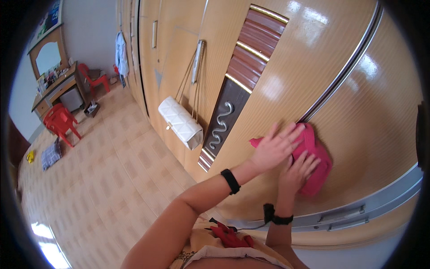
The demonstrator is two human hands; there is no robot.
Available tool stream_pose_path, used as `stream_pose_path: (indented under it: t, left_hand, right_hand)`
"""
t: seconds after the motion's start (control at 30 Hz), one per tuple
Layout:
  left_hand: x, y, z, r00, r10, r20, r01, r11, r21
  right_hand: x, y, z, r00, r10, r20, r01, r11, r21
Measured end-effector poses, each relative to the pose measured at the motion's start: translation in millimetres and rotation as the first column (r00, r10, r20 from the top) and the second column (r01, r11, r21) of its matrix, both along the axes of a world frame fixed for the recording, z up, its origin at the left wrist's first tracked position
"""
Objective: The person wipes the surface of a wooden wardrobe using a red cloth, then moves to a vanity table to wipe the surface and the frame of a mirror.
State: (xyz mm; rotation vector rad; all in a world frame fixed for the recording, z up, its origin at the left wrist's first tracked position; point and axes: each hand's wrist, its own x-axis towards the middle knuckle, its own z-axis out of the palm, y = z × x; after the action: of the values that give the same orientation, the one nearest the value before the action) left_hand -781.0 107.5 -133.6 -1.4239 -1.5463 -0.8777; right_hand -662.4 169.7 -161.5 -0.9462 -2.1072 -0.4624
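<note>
A bright pink fabric bag or pouch [317,168] rests against the glossy wood-look wardrobe door [265,111]. On its upper left part lies my left hand [277,146], palm towards it, fingers spread. My right hand [300,171] is just below, its fingers stretched over the pink fabric's lower left side. Whether any finger grips the fabric is hidden. A narrow pink end juts out to the left from behind my left hand. Both wrists wear black bands. Left of my hands, a white quilted handbag [181,122] hangs by chain straps from a door handle [196,62].
Silver wavy trim [221,124] stands out on the door's dark panel. Further off on the tiled floor [111,175] are red plastic chairs [62,121], a dressing table with mirror [57,87] and a grey patterned cushion [51,154]. Light clothing [121,55] hangs at the wardrobe's far end.
</note>
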Motion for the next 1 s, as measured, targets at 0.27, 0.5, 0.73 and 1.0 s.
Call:
stream_pose_path:
  t: [0.27,0.5,0.73,1.0]
  left_hand:
    - [-86.4,-15.9,64.1,0.980,-0.197,-0.012,0.195,0.978,-0.067]
    - [-111.6,-26.0,-12.1,0.979,-0.181,0.088,0.190,0.977,-0.096]
    - [-141.3,-41.7,28.1,0.996,-0.035,-0.088,0.020,0.986,-0.167]
    - [-208.0,-56.8,112.5,0.960,0.127,-0.249,-0.159,0.981,-0.111]
  right_hand:
    - [-93.0,4.3,26.5,0.939,0.116,-0.324,-0.074,0.987,0.139]
    - [-97.1,-3.7,-32.9,0.969,0.240,-0.049,-0.246,0.950,-0.192]
    - [-125.6,-13.7,1.1,0.940,0.336,-0.059,-0.334,0.942,0.042]
    - [-183.9,-45.2,105.2,0.885,0.446,-0.135,-0.434,0.894,0.111]
